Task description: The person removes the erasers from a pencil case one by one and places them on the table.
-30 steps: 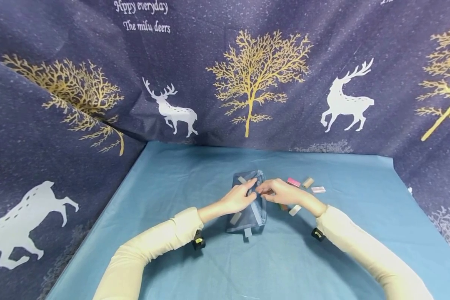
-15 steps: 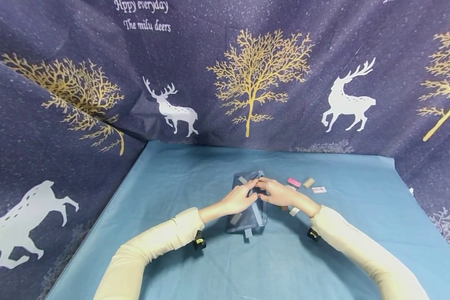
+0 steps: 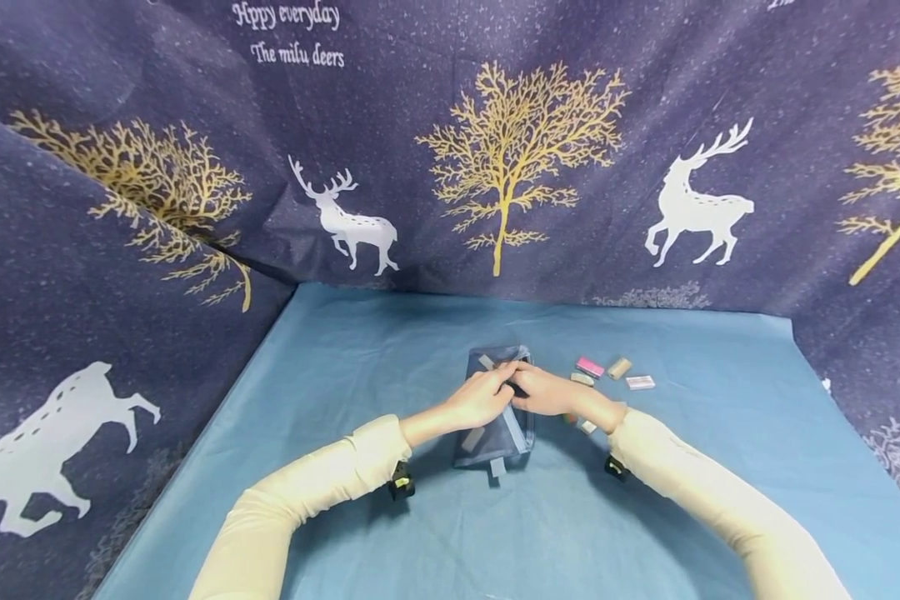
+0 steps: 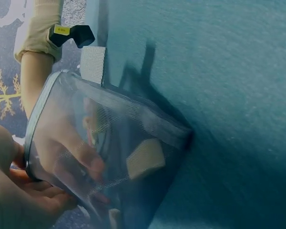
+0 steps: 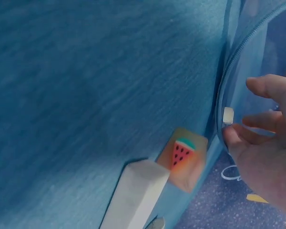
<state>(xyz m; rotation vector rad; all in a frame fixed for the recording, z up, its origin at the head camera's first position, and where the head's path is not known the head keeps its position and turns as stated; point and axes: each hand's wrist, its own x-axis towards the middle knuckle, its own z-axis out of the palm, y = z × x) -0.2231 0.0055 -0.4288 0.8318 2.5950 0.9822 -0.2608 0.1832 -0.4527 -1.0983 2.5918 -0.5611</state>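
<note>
A dark blue mesh zip pouch [image 3: 483,454] lies on the blue cloth, its zipped mouth spread on the right side. My left hand [image 3: 480,400] grips the pouch's rim, fingers and thumb on the edge in the left wrist view. Through that mouth my right hand [image 3: 543,392] reaches inside; its fingers [image 4: 81,152] show through the mesh, extended and apart. A beige block-shaped eraser [image 4: 145,160] sits within the pouch, away from the fingertips. In the right wrist view a small cream piece [image 5: 228,115] appears close to the right fingers; whether they touch it is unclear.
Right of the pouch lie several erasers: a pink one [image 3: 590,367], a tan one [image 3: 619,368], a white one [image 3: 641,382], a long white block [image 5: 136,193] and an orange one with a watermelon picture [image 5: 182,157]. A deer-print curtain [image 3: 420,167] hangs behind.
My right hand has moved left from beside the erasers into the pouch's mouth, close against the left hand. The left hand has kept its grip on the rim.
</note>
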